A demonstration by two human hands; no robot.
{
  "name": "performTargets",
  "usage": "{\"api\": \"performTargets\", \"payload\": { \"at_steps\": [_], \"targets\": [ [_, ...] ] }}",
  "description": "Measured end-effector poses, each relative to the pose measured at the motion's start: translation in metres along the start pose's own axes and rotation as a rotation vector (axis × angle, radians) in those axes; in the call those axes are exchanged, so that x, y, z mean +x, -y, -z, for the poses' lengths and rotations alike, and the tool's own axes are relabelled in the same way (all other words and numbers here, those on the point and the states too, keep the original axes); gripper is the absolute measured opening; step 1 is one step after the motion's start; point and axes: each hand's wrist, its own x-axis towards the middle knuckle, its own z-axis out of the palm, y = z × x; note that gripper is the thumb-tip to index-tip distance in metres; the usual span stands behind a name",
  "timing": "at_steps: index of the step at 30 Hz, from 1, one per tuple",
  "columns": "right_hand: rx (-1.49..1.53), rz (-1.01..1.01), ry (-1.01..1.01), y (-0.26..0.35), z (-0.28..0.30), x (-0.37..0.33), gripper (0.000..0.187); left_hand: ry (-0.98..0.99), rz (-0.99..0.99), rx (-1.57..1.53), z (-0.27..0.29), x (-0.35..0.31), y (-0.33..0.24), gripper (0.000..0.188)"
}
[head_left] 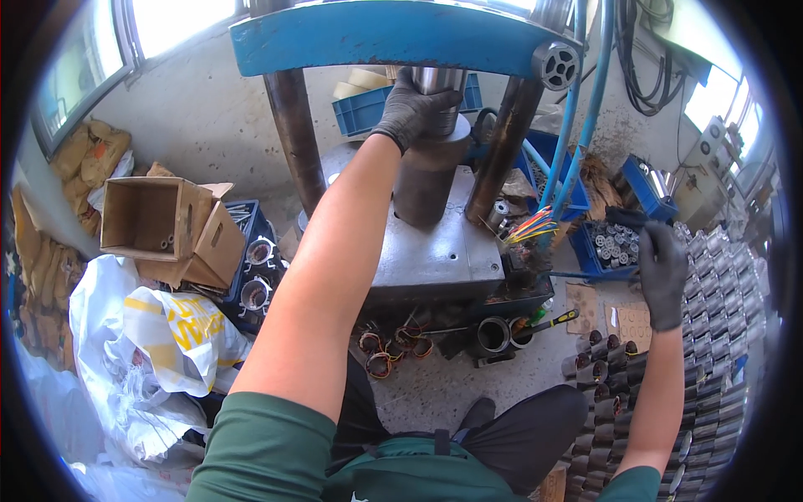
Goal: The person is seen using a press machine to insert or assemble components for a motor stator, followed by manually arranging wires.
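Observation:
My left hand point(416, 109), in a dark grey glove, reaches up under the blue crossbeam of a press point(385, 35). Its fingers wrap round a metal cylinder point(441, 124) beneath the shiny ram point(439, 79). Below that, a thick dark round block point(431, 180) stands upright on the press's steel bed point(443, 259). Out to the right, my right hand point(662, 280), also gloved, hovers between a blue bin of small metal parts point(615, 249) and rows of stacked metal cylinders point(719, 293). Its fingers look bent, but what lies in them is hidden.
Two steel columns point(294, 138) point(506, 151) flank the press. Coloured wires point(533, 226) and blue hoses point(590, 109) hang at its right. Cardboard boxes point(144, 219) and white plastic bags point(109, 335) lie left. Wound stators point(378, 364) and a yellow-black handled tool point(556, 322) sit below the bed.

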Motion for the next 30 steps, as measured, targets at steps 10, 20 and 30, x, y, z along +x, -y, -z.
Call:
{"api": "performTargets", "payload": {
  "at_steps": [10,20,30],
  "targets": [
    [-0.065,-0.185,0.192,-0.014,-0.019,0.055,0.048,-0.016,-0.010,-0.123,-0.005,-0.028,-0.024,0.092],
    [-0.179,-0.216,0.250,0.004,-0.002,0.045,0.087,0.039,-0.003,-0.670,0.011,-0.182,-0.058,0.091],
    [-0.246,0.202,0.486,0.070,0.057,-0.078,0.043,-0.136,0.539,-1.078,0.038,-0.289,0.011,0.087]
  ]
}}
